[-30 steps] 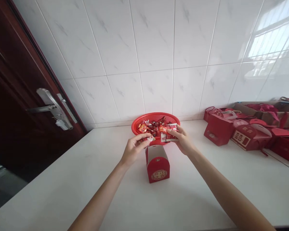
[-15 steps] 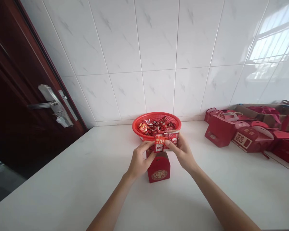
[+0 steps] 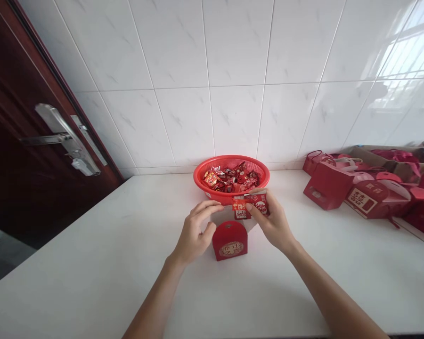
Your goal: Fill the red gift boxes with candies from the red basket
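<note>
The fingers of the right hand pinch a few red wrapped packets, thumb laid across the near face, while those of the left hand are parted, index and thumb apart with nothing to be seen between them. The packets are held up just beyond and a little to the right of the front panel of an upright red box, in front of the red basket of wrapped sweets. What matters is how the box lies to each hand: its body seems to run away from the person toward the basket, its rounded end facing back, with pale inner card showing behind. From the right fingers the box lies down and to the left; from the left fingers it lies just to the right. The left hand looks nearer, its thumb close by the upper left edge, though whether it touches cannot be told. The front panel hides what is inside the box, and the packets overlap so that their number is unclear. The right fingers behind them are covered, and the pile of red boxes on the tabletop runs off the right edge.
</note>
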Demonstrator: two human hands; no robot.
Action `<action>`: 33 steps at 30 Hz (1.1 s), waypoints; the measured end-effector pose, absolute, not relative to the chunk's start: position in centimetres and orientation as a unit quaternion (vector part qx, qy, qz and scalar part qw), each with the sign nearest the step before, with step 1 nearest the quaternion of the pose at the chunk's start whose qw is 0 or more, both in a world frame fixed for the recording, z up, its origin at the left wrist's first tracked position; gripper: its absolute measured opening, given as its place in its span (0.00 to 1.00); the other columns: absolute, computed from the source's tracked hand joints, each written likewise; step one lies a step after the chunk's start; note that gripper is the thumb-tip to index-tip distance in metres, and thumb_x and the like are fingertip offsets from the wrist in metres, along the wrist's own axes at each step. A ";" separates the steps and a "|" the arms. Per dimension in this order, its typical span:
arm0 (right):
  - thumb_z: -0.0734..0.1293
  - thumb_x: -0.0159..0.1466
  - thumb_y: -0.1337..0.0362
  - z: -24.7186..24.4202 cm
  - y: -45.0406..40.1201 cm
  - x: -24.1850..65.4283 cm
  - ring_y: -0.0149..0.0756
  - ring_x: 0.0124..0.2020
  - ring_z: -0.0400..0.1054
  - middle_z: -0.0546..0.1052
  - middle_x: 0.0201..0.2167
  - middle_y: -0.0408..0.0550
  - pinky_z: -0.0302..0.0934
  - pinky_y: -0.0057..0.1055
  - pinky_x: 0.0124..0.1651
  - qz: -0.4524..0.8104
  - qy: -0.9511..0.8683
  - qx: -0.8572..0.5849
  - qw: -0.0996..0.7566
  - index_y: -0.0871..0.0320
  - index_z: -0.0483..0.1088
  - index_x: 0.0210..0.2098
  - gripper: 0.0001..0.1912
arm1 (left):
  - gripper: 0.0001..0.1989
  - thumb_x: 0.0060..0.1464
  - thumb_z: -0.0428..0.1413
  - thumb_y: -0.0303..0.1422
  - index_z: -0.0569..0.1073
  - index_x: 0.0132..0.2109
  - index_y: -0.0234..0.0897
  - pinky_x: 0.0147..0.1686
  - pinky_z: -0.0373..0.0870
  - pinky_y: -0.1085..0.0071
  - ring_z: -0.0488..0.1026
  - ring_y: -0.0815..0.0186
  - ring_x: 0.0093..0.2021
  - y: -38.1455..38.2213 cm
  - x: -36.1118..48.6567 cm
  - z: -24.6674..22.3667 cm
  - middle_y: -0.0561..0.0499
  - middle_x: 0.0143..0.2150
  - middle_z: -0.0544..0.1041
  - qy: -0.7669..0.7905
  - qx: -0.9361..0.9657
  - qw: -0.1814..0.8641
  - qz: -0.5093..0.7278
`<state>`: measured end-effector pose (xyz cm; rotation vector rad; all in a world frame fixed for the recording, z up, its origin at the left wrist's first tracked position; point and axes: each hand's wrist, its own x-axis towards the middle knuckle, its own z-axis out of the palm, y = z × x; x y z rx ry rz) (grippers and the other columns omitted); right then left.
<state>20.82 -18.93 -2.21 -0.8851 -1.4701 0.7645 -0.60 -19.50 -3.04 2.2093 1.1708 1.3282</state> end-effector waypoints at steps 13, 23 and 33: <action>0.67 0.62 0.61 -3.2 -17.6 20.2 0.40 0.34 0.74 0.80 0.38 0.43 0.66 0.32 0.34 0.293 -0.652 -0.431 0.550 0.51 0.69 0.43 0.09 | 0.12 0.61 0.49 0.30 0.78 0.43 0.42 0.52 0.73 0.64 0.74 0.60 0.55 -17.8 0.2 -4.2 0.47 0.55 0.76 0.426 0.729 0.129 0.521; 0.67 0.60 0.61 -2.9 -16.6 19.8 0.40 0.31 0.75 0.80 0.33 0.41 0.66 0.32 0.31 0.344 -0.651 -0.417 0.533 0.50 0.67 0.41 0.09 | 0.15 0.62 0.47 0.30 0.79 0.38 0.41 0.45 0.75 0.66 0.70 0.57 0.59 -16.4 0.6 -5.6 0.45 0.56 0.72 0.464 0.666 0.152 0.564; 0.61 0.63 0.62 -1.4 -14.8 19.7 0.39 0.28 0.70 0.77 0.31 0.44 0.60 0.32 0.30 0.262 -0.809 -0.413 0.325 0.53 0.62 0.40 0.06 | 0.22 0.48 0.62 0.38 0.76 0.52 0.41 0.59 0.67 0.60 0.66 0.52 0.63 -16.9 -0.2 -5.0 0.46 0.60 0.71 0.526 0.640 0.291 0.479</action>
